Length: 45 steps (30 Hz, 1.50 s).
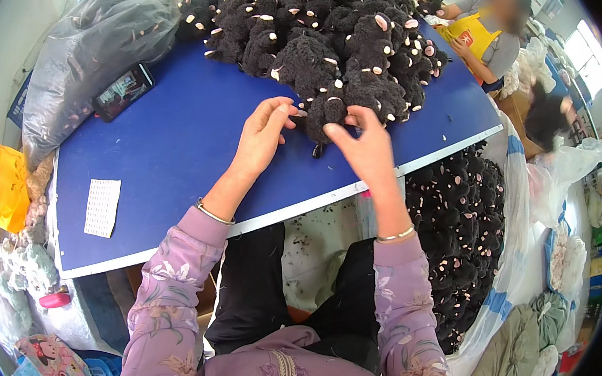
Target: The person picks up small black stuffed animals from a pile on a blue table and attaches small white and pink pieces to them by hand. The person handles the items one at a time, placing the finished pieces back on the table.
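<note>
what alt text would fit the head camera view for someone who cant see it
Seen from above, a person's left hand and right hand hold a small black plush toy on a blue table, at the edge of a big pile of black plush toys. A phone lies to the left.

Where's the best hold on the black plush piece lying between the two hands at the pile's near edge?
Probably the black plush piece by its rounded middle, from the near table edge: it sticks out of the pile toward the person, between the left hand and right hand.
</note>
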Each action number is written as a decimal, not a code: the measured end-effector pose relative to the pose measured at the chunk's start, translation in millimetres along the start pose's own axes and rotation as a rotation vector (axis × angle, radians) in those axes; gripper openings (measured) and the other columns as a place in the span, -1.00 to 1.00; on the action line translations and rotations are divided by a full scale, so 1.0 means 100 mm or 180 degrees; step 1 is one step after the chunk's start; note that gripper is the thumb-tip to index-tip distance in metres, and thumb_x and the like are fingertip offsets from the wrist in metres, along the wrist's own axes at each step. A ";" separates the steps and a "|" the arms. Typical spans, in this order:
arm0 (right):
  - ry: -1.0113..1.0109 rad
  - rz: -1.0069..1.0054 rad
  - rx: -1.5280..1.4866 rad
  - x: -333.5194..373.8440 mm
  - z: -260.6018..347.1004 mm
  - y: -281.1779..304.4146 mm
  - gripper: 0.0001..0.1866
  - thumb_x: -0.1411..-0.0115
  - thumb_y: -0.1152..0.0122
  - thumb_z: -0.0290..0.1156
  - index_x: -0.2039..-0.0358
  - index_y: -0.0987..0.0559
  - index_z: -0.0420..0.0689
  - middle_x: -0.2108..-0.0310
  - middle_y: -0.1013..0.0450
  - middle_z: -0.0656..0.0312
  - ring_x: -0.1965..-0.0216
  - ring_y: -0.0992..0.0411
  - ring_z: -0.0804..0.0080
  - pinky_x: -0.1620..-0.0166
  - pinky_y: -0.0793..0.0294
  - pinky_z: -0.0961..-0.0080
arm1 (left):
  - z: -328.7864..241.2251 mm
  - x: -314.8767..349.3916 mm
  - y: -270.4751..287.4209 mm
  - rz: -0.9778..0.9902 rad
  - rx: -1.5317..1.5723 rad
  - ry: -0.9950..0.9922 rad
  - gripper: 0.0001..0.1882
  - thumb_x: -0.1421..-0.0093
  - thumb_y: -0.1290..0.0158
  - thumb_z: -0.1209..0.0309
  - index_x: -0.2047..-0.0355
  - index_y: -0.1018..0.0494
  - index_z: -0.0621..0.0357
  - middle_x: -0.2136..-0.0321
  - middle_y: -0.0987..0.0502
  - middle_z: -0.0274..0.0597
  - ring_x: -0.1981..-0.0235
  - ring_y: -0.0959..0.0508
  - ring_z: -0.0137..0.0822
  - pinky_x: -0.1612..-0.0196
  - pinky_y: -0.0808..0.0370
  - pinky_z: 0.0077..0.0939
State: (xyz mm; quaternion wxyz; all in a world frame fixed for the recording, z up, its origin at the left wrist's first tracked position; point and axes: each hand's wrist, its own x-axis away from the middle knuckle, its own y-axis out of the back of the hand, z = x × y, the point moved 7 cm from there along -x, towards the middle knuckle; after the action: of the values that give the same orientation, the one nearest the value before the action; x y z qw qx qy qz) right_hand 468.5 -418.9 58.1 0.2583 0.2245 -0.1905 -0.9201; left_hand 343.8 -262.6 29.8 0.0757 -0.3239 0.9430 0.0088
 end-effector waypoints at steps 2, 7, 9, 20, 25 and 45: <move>0.0076 0.0058 0.0242 0.00 -0.02 -0.18 -0.37 0.03 -0.39 -0.18 0.05 -0.43 -0.34 0.26 -0.54 -0.02 0.17 -0.53 0.18 0.04 -0.44 0.42 | 0.03 0.02 -0.09 0.0281 -0.0165 0.0051 -0.65 -0.34 0.13 0.23 -0.01 -0.38 0.20 0.17 -0.51 -0.29 0.22 -0.48 -0.51 0.29 -0.41 -0.65; -0.0126 0.0227 -0.0853 -0.09 -0.04 -0.25 -0.69 -0.05 -0.18 -0.46 0.20 -0.49 -0.38 0.33 -0.53 0.06 0.30 -0.50 0.39 0.17 -0.47 0.47 | -0.08 0.05 -0.14 0.0480 -0.0953 -0.0628 -0.51 -0.19 -0.06 0.33 -0.10 -0.29 0.22 0.04 -0.42 -0.16 0.06 -0.42 -0.32 0.09 -0.40 -0.50; -0.0578 0.0402 -0.1845 -0.04 0.05 -0.17 -0.74 -0.10 -0.16 -0.47 0.22 -0.51 -0.34 0.37 -0.51 0.21 0.33 -0.46 0.55 0.23 -0.46 0.56 | -0.32 0.14 -0.15 0.0397 -0.1887 -0.1313 -0.35 -0.10 -0.14 0.33 -0.18 -0.21 0.21 -0.07 -0.34 -0.05 -0.07 -0.34 -0.18 -0.08 -0.34 -0.38; -0.0571 0.0251 -0.2676 -0.05 0.03 0.05 -0.79 -0.26 -0.07 -0.39 0.22 -0.52 -0.28 0.40 -0.51 0.21 0.63 -0.25 0.71 0.56 -0.27 0.69 | 0.09 0.20 -0.32 0.1380 0.1687 0.0557 -0.66 -0.26 0.07 0.42 -0.04 -0.33 0.20 0.24 -0.45 -0.34 0.24 -0.49 -0.46 0.15 -0.50 -0.52; -0.0050 0.0257 -0.1093 0.02 0.15 -0.19 -0.63 -0.06 -0.29 -0.38 0.19 -0.49 -0.37 0.30 -0.51 0.12 0.22 -0.43 0.49 0.08 -0.41 0.53 | -0.02 0.30 -0.39 0.1074 0.1685 0.0802 -0.55 -0.23 -0.04 0.26 -0.07 -0.26 0.15 0.25 -0.43 -0.35 0.30 -0.44 -0.49 0.24 -0.46 -0.56; -0.0672 0.0787 -0.2300 0.14 0.08 -0.20 -0.71 -0.28 -0.09 -0.27 0.15 -0.50 -0.24 0.39 -0.43 0.33 0.67 -0.14 0.80 0.64 -0.10 0.76 | 0.21 0.06 -0.10 0.0185 0.2515 0.1036 -0.63 -0.26 0.15 0.28 0.03 -0.36 0.26 0.12 -0.52 -0.11 0.12 -0.55 -0.22 0.06 -0.49 -0.31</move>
State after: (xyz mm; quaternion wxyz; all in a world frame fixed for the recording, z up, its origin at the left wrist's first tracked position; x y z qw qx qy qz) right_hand 446.3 -409.3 51.1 0.4085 -0.0013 0.0945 -0.9078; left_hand 347.9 -272.5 8.3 0.0440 -0.2405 0.8823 -0.4023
